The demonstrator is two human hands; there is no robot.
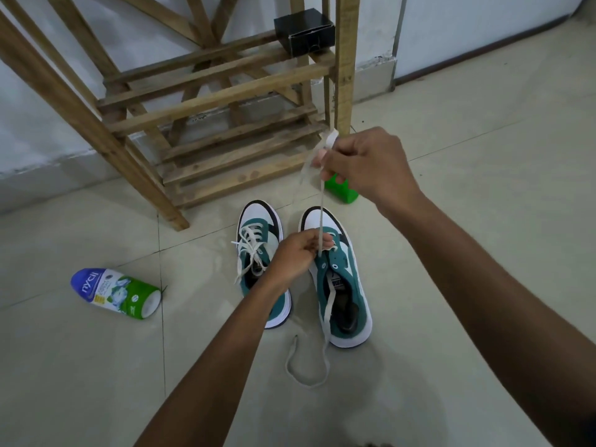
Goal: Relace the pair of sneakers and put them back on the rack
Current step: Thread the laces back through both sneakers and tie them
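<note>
Left hand (298, 253) pinches the lace (321, 217) at the right sneaker (342, 285) — eyelet hidden; right hand (364, 166) grips its upper end, half-covering a green object (342, 190).

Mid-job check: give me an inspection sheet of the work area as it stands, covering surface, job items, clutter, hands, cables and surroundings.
Surface: pale tiled floor.
Job's things: left sneaker laced and tied; right sneaker mostly unlaced, its lace pulled up taut, the other end trailing on the floor; wooden rack behind them.
Clutter: powder bottle lying on its side; green object partly hidden by the right hand; black box on the rack.
Hands: left hand pinches the lace at the right sneaker's eyelets; right hand holds the lace raised.
Cables: nothing seen.
Surroundings: white wall behind the rack.
</note>
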